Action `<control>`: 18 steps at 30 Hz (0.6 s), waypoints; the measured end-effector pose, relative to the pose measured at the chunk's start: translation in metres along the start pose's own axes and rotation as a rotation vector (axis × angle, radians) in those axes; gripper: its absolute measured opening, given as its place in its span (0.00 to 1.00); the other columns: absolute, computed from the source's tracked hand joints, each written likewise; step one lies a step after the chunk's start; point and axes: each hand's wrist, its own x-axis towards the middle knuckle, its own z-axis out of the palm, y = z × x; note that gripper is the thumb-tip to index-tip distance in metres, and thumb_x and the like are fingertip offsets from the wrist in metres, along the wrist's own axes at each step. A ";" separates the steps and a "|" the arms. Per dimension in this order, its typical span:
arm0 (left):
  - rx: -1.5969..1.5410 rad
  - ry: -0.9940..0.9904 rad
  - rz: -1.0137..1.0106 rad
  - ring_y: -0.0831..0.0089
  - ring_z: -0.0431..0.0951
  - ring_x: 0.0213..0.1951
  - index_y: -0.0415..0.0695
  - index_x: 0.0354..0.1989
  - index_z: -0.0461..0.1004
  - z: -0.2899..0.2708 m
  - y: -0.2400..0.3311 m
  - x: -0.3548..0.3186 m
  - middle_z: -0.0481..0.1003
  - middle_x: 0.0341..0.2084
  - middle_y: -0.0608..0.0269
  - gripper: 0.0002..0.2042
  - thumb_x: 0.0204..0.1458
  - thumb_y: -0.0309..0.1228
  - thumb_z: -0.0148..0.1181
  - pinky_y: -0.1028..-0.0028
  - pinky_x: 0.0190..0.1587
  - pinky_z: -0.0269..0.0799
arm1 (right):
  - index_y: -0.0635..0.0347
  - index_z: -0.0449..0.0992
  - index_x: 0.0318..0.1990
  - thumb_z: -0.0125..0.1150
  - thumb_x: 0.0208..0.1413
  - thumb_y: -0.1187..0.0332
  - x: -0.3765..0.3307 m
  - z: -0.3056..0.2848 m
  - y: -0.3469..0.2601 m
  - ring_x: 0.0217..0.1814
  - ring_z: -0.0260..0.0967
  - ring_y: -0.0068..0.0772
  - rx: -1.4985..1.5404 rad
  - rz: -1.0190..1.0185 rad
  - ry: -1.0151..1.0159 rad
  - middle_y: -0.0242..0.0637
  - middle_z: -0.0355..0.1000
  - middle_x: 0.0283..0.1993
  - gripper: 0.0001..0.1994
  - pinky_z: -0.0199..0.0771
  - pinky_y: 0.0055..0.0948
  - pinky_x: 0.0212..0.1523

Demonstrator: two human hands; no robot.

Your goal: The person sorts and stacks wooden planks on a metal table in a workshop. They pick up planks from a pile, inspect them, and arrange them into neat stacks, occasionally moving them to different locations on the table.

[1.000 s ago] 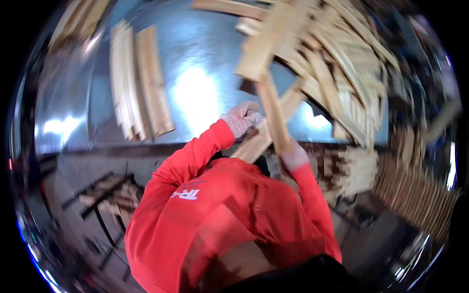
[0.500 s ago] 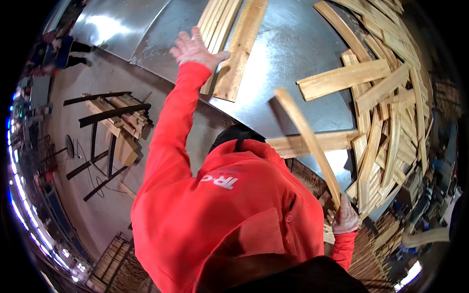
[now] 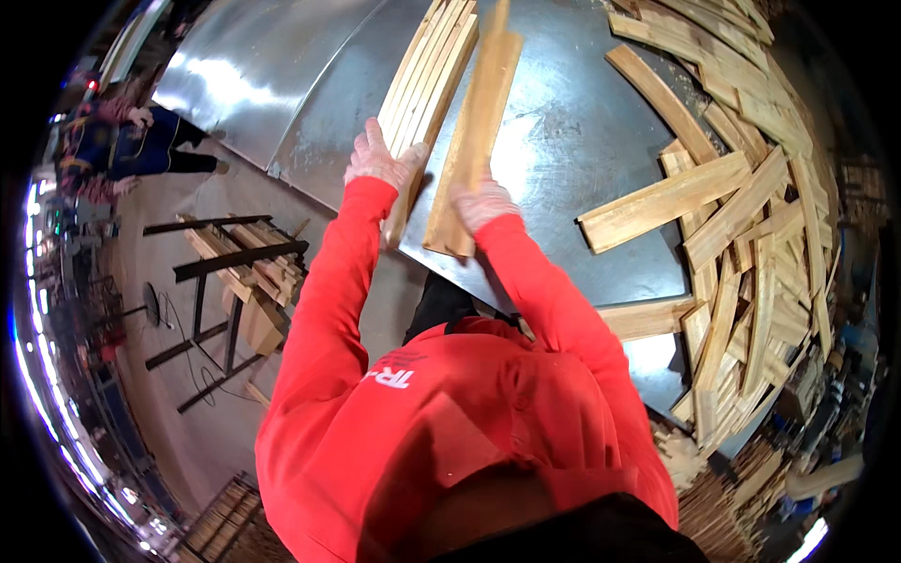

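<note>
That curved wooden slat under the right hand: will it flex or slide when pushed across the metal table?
The slat looks like stiff solid wood, so it probably won't flex. On the smooth, shiny metal table it likely slides easily. Its flat shape shouldn't roll.

Gloved left hand (image 3: 380, 161) on stacked wooden staves (image 3: 427, 80), right hand (image 3: 482, 204) on single stave (image 3: 477, 127), over metal table (image 3: 582, 150).

Bare metal table (image 3: 572, 150) between the stave (image 3: 474, 141) under the right hand (image 3: 483, 202) and the loose pile (image 3: 751, 216) at three o'clock: free passage there. At nine o'clock of the left hand (image 3: 375, 164), stacked staves (image 3: 427, 84) just beside, then open table. Blocked at twelve o'clock by both.
</note>
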 end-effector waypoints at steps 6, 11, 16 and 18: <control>0.158 -0.060 0.044 0.46 0.61 0.61 0.44 0.70 0.42 0.007 -0.011 0.008 0.52 0.64 0.41 0.55 0.39 0.60 0.65 0.54 0.61 0.58 | 0.69 0.58 0.64 0.51 0.58 0.53 0.051 0.041 -0.005 0.66 0.57 0.58 -0.357 0.018 0.251 0.63 0.61 0.61 0.33 0.59 0.42 0.64; 0.092 -0.103 0.086 0.45 0.64 0.57 0.41 0.68 0.44 -0.009 -0.011 0.016 0.55 0.61 0.41 0.54 0.38 0.58 0.66 0.53 0.58 0.61 | 0.70 0.48 0.68 0.57 0.57 0.59 0.075 0.056 -0.035 0.72 0.46 0.55 0.105 0.331 0.339 0.61 0.50 0.69 0.38 0.49 0.38 0.70; -0.136 -0.211 0.227 0.43 0.63 0.60 0.37 0.70 0.43 -0.013 -0.051 0.033 0.59 0.61 0.36 0.52 0.44 0.56 0.64 0.53 0.60 0.60 | 0.67 0.46 0.69 0.59 0.56 0.53 0.063 0.097 -0.049 0.70 0.51 0.56 0.401 0.054 0.331 0.60 0.52 0.67 0.41 0.52 0.41 0.69; -0.272 -0.300 0.169 0.48 0.67 0.58 0.34 0.68 0.45 -0.018 -0.065 0.052 0.62 0.59 0.38 0.50 0.46 0.54 0.64 0.58 0.59 0.63 | 0.68 0.47 0.69 0.58 0.56 0.50 0.066 0.089 -0.051 0.70 0.52 0.56 0.139 0.058 0.268 0.60 0.52 0.67 0.42 0.51 0.40 0.69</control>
